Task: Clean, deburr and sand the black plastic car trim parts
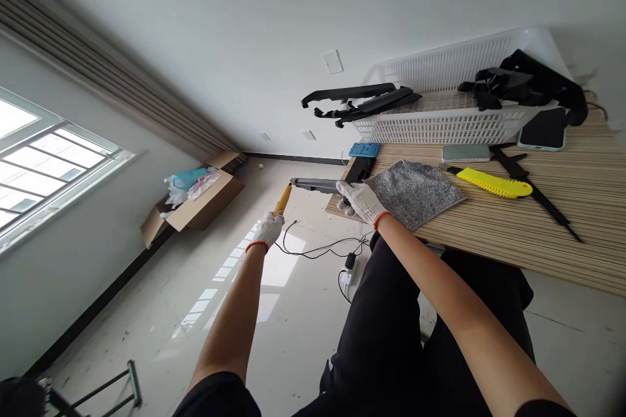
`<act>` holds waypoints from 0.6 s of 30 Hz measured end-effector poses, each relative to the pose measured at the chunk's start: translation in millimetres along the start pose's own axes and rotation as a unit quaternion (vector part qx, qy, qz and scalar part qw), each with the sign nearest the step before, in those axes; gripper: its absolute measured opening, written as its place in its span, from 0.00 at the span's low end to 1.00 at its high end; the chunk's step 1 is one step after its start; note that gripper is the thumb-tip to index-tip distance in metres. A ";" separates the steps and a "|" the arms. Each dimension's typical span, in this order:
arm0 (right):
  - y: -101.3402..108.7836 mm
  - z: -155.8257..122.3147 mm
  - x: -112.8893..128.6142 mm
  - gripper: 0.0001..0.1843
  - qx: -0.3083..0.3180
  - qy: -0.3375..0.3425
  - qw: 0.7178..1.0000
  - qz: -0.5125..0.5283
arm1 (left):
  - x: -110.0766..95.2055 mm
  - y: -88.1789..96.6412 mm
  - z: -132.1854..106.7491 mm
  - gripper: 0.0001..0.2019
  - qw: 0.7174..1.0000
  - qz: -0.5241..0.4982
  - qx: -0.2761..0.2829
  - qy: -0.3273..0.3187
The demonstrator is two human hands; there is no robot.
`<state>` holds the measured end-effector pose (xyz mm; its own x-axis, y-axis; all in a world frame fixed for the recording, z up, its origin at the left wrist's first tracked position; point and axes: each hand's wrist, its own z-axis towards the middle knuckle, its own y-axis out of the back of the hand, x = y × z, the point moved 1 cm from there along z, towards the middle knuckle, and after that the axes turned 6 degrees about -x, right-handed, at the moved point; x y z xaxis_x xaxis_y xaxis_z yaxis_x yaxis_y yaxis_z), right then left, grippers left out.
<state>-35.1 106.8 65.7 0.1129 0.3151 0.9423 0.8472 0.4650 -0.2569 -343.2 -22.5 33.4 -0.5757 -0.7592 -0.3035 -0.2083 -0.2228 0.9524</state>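
My left hand (268, 229), in a white knit glove with an orange cuff, is closed around a slim yellow-handled tool (283, 199). The tool points up and its tip meets the far-left end of a long dark plastic part (315, 185). My right hand (360, 201), gloved the same way, grips the other end of that part just past the table's left edge. Beside the right hand, a grey cloth (415, 190) lies on the table. The tool's tip is too small to make out.
On the striped wooden table (581, 199) are a white basket (440, 125) with black plastic parts, a yellow utility knife (493, 184), black calipers (533, 192), a grey-green block (465, 154), a phone (542, 129) and a blue item (364, 149). Cables (317, 253) and a cardboard box (210, 199) are on the floor.
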 end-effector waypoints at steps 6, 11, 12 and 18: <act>1.4 6.5 -7.9 0.17 -0.013 -0.027 0.999 0.018 | 4.1 -5.8 -0.8 0.18 1.000 0.017 0.010 -0.020; 1.7 12.4 -13.4 0.14 -0.026 -0.039 0.999 0.025 | 1.9 -5.8 -10.3 0.19 0.999 0.026 0.022 -0.037; 1.4 13.2 -13.9 0.14 -0.027 -0.040 0.998 0.026 | 1.2 -5.7 -12.7 0.19 0.999 0.026 0.024 -0.041; -1.2 15.0 -12.6 0.14 -0.032 -0.047 0.998 0.026 | -4.5 -4.3 -30.0 0.15 0.995 0.014 0.042 -0.090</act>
<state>-45.3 114.8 50.9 0.1103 0.4149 0.9031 0.8737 0.3927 -0.2871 -316.0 -36.4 31.5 -0.7124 -0.6413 -0.2850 -0.2517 -0.1457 0.9568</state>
